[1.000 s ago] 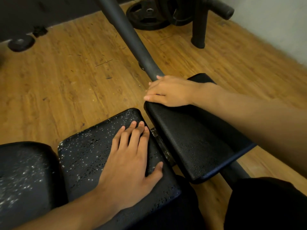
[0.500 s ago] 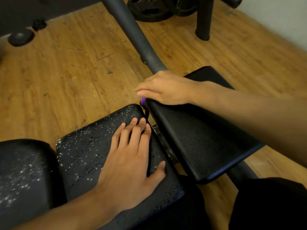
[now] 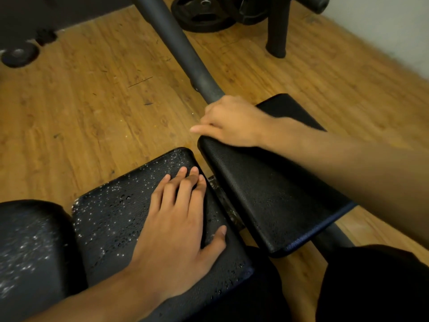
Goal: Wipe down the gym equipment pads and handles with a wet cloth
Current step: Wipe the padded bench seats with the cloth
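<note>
Two pads ran forward; left hand (image 3: 176, 228) lay flat on the wet pad (image 3: 111, 217), right hand (image 3: 232, 122), grip unclear, covered the far end of the drier pad (image 3: 267, 201).

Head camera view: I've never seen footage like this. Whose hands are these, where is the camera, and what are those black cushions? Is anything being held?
No robot here: a person wears a camera on the head, so you look down at their own hands. The left hand lies flat on a black gym pad beaded with water drops. The right hand rests on the far corner of the neighbouring pad, beside a grey metal bar. No cloth shows, and I cannot tell whether that hand holds anything. Underneath is a wooden floor, with a weight plate at the top.
</note>
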Demonstrator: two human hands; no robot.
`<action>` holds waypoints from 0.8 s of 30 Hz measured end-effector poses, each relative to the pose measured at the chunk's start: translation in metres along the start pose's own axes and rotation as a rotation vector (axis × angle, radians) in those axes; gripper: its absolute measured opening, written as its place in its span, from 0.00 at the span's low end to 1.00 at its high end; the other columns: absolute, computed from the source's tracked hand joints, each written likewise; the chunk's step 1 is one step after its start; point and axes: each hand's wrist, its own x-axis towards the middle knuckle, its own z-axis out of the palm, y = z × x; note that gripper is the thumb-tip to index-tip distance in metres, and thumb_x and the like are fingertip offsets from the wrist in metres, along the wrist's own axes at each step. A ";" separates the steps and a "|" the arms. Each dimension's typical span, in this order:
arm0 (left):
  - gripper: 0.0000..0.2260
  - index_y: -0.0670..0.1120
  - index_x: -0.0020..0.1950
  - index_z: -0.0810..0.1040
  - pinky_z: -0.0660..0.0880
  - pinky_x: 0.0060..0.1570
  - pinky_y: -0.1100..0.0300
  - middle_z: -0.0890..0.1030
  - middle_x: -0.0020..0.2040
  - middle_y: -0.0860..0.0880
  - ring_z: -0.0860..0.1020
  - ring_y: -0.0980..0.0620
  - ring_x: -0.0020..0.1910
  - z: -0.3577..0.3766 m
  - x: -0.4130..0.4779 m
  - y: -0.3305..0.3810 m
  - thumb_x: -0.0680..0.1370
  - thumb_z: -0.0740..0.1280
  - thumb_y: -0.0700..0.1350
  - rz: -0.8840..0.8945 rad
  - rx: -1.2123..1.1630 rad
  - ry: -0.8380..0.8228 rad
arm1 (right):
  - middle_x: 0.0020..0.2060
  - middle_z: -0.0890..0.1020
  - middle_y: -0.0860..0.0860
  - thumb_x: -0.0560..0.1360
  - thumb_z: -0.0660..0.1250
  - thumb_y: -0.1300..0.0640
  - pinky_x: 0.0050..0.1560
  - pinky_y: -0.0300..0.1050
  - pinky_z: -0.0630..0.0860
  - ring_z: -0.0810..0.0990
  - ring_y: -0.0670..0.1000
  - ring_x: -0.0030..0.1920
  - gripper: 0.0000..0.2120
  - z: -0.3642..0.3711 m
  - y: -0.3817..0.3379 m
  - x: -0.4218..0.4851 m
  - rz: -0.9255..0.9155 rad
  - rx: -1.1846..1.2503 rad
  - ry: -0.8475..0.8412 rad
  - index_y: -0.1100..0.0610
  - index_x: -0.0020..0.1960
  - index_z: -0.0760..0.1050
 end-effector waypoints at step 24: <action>0.38 0.37 0.77 0.68 0.54 0.78 0.45 0.68 0.77 0.41 0.64 0.40 0.79 0.004 -0.001 -0.001 0.78 0.59 0.64 0.008 0.006 0.013 | 0.29 0.80 0.57 0.81 0.46 0.30 0.40 0.50 0.75 0.79 0.55 0.33 0.40 -0.027 0.079 -0.049 0.519 0.112 0.091 0.61 0.36 0.78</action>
